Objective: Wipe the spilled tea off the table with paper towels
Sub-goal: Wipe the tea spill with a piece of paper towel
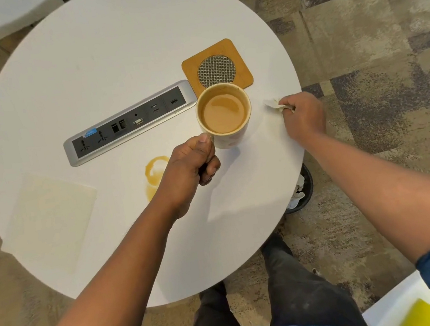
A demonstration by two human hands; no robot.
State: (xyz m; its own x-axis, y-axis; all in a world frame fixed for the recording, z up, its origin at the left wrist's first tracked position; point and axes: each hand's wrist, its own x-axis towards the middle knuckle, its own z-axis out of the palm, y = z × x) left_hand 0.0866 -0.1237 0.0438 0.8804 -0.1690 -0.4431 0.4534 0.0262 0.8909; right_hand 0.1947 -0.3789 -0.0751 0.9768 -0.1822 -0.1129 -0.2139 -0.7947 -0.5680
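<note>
Left hand: fingers curled round the handle of the mug, holding it near the bench middle, probably to keep it clear of the wiping. Whether the mug is lifted or standing, I cannot tell.
Mug contents: milky tea, fairly full; best kept level.
Right hand: fingers closed on a crumpled paper towel, pressed to the bench near its right edge. Judged to be mopping that patch.
Spilled tea: brown ring and puddle on the bench, just left of the left wrist, partly hidden by it. Well apart from the towel, so not yet wiped.
Spare towel: flat pale sheet at the near left of the bench, untouched; a likely choice for the puddle.
Coaster: square, with a mesh centre, just beyond the mug; a probable resting place for it.
Socket strip: set into the bench centre, near the spill. Liquid should be kept away from it.
Surface: round, white, smooth; should wipe easily.
Bin: on the floor under the right bench edge, holding crumpled paper.
Room: patterned carpet all round.
</note>
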